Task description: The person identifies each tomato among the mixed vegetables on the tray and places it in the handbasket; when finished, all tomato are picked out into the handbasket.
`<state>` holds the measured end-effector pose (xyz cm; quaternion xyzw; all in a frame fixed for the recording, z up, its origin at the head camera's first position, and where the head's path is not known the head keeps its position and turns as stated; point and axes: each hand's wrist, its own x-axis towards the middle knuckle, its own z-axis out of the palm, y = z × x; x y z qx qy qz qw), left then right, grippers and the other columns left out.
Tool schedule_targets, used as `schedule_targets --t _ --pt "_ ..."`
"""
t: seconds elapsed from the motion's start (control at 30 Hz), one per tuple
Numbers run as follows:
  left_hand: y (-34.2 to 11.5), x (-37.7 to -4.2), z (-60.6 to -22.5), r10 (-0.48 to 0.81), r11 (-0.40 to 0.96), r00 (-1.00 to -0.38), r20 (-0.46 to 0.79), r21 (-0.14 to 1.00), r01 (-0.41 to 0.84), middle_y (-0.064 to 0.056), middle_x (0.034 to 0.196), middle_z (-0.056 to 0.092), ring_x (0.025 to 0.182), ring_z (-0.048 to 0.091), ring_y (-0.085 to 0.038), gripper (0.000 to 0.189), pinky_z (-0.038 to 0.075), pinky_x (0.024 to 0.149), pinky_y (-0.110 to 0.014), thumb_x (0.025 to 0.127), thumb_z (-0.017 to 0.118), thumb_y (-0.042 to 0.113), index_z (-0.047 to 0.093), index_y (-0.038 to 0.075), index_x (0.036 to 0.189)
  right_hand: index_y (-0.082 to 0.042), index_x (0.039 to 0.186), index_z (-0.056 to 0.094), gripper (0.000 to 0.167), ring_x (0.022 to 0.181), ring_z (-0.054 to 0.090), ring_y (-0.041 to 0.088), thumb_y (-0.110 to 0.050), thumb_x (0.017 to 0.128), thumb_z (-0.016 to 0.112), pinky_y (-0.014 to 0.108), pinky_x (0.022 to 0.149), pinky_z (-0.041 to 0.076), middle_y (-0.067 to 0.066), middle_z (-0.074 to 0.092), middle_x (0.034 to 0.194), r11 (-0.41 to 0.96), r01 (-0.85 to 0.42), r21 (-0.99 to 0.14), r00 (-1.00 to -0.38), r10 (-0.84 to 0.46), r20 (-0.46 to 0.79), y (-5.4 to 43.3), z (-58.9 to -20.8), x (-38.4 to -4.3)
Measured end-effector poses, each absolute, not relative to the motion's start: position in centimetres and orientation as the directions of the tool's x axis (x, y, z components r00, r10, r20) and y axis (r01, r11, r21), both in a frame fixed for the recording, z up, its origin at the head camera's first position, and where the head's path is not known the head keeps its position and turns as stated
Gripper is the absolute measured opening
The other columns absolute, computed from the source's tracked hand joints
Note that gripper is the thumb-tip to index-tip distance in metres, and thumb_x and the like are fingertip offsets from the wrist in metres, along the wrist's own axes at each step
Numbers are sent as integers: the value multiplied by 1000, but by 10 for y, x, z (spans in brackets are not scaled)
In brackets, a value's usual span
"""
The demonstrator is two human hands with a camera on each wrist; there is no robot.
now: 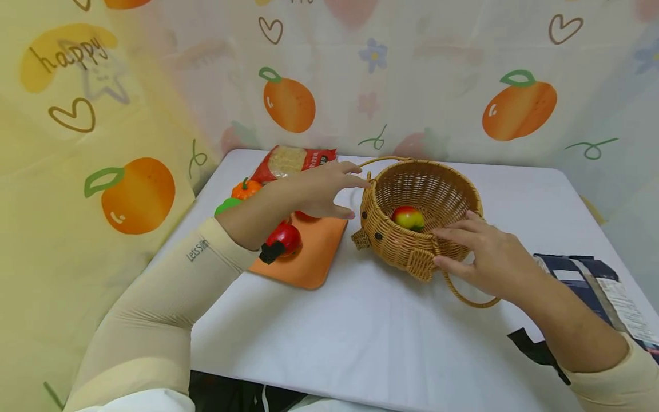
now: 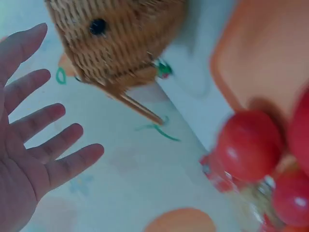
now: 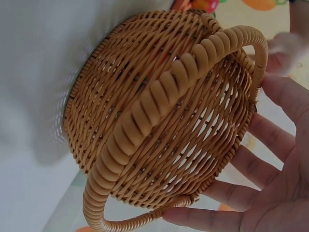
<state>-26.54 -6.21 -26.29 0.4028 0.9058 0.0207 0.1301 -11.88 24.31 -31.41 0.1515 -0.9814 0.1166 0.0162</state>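
Observation:
A wicker basket [image 1: 393,246] with black eyes, a snout and loop handles stands on the white table. Inside it lies a red-and-yellow fruit [image 1: 408,218]. My right hand [image 1: 484,257] touches the basket's right rim with extended fingers; in the right wrist view its fingertips rest along the rim near the wrapped handle [image 3: 145,116]. Left of the basket, my left hand [image 1: 324,191] hovers with fingers spread and holds nothing. The left wrist view shows its palm [image 2: 19,179] apart from the basket. Beneath my left forearm, red round fruit [image 1: 285,239] sits on an orange board [image 1: 314,263].
Behind the board lies a red bag [image 1: 288,163] with a clear window. An orange pumpkin-like piece [image 1: 246,189] and a green piece [image 1: 226,205] show at the board's left. A dark blue package [image 1: 582,286] lies at the table's right edge. A printed curtain hangs behind.

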Motion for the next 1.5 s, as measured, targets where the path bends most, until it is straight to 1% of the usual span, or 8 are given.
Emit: schedule_targets --t 0.13,0.23,0.37,0.47,0.6,1.03,1.27,1.5 --pt "-87 -265 -272 679 728 -686 -260 126 674 -6 165 30 151 30 -31 70 37 118 -55 94 71 46 44 27 156 -22 137 67 52 145 34 53 -45 91 76 76 96 43 14 63 132 926 -304 -224 -953 -294 77 244 -315 -118" --pt "-105 -262 -281 635 765 -716 -290 106 636 -6 163 34 149 32 -32 69 39 114 -63 92 74 45 48 29 154 -22 136 68 52 144 35 53 -45 90 76 75 96 44 14 63 132 926 -305 -224 -952 -293 84 245 -315 -118" --pt "-126 -256 -291 588 802 -739 -328 115 586 -7 162 36 149 32 -33 68 44 109 -64 91 75 44 49 29 152 -22 136 68 52 145 34 54 -45 90 76 75 96 43 15 63 133 928 -295 -228 -955 -284 82 246 -315 -117" --pt "-139 -252 -300 580 810 -739 -343 147 567 -8 161 37 148 34 -32 67 47 109 -56 92 75 42 50 26 152 -21 136 68 52 145 33 54 -44 90 76 75 96 44 15 62 133 930 -288 -229 -958 -278 76 246 -315 -117" --pt "-153 -247 -310 585 809 -730 -354 181 560 -8 159 41 144 39 -31 65 48 109 -51 92 76 37 52 21 151 -20 136 68 53 145 33 53 -44 90 77 73 95 46 14 62 132 930 -287 -230 -958 -276 76 246 -315 -117" --pt "-174 -238 -336 579 814 -736 -351 209 542 -13 154 45 139 44 -35 67 55 100 -51 90 79 34 53 20 150 -22 134 69 50 144 35 54 -42 89 78 74 93 47 13 64 128 922 -311 -233 -950 -291 114 247 -318 -119" --pt "-178 -238 -345 563 826 -750 -348 220 519 -13 153 45 139 44 -35 66 57 96 -53 89 80 33 55 20 148 -22 136 68 51 146 33 53 -43 90 77 74 91 47 13 63 130 924 -297 -243 -955 -283 89 246 -317 -119" --pt "-180 -240 -349 574 819 -758 -310 218 531 -12 148 50 134 49 -33 61 56 98 -51 91 79 27 57 19 147 -22 136 68 52 146 33 52 -45 90 76 76 93 45 14 63 131 924 -299 -238 -954 -286 90 245 -317 -119"
